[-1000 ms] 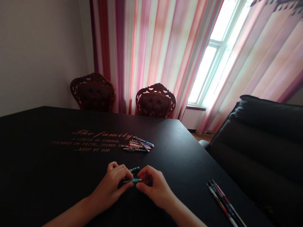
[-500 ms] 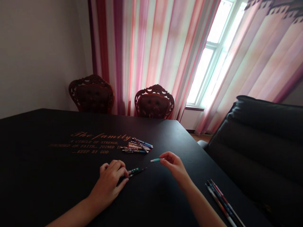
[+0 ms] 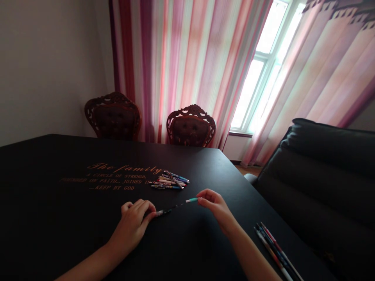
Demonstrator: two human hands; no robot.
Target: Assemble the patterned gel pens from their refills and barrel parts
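My left hand [image 3: 137, 218] is over the table at centre left, its thumb and fingers pinched on a dark, patterned pen barrel [image 3: 164, 212]. From the far end of that barrel a thin dark refill [image 3: 177, 205] points right. Whether it sits inside the barrel or lies along it, I cannot tell. My right hand [image 3: 215, 207] pinches a short turquoise pen part [image 3: 192, 200] with a whitish end facing left. The refill's tip is close to that whitish end; whether they touch is unclear.
A loose pile of pens [image 3: 171, 180] lies beyond my hands on the black table [image 3: 73, 218]. Several more pens [image 3: 275, 249] lie side by side at the right. Two carved chairs [image 3: 191, 130] stand behind the table, a black leather seat [image 3: 331, 175] to the right.
The refill's tip has shifted slightly right and up, towards the turquoise part. My left fingers have closed into a tighter pinch on the barrel. My right hand has hardly moved.
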